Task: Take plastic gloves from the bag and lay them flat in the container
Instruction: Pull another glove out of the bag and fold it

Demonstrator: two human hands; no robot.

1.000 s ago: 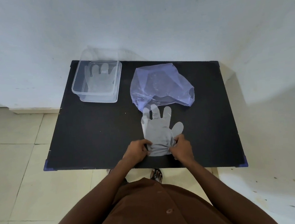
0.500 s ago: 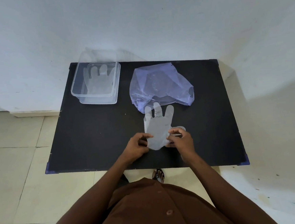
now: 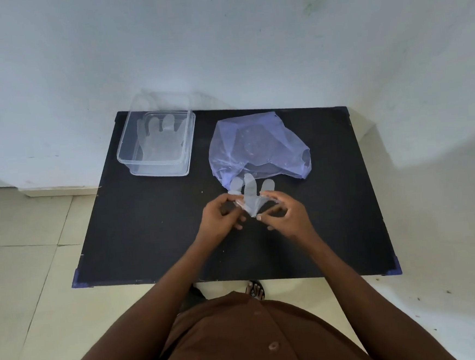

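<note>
1. Over the middle of the black table [image 3: 149, 229], head view: a person is pinching a clear plastic glove [image 3: 250, 194] by its two side edges, the left hand [image 3: 223, 216] closed on the left edge and the right hand [image 3: 286, 214] closed on the right. The glove is bunching between them and appears lifted off the surface, its finger tips pointing at the far edge.

2. Just beyond the glove's finger tips, the violet plastic bag [image 3: 259, 147] is lying slack towards the far right of the table, its near edge touching or overlapping them; which cannot be told.

3. At the far left corner, the clear container [image 3: 158, 169] is standing with its rim open, and at least one glove already in the container [image 3: 160, 140] is lying flat on its floor.

4. Judged from this, the step in hand is the carry: one glove is out of the bag and not yet placed. The next move is calling for a swing left and away to the container, keeping the film stretched so that it goes down unwrinkled on top of the one already there.

5. Between hands and container the dark surface is offering open room. The container is sitting close to the far and left edges, hard by the white wall [image 3: 219, 39], so reach beyond it is tight.
</note>
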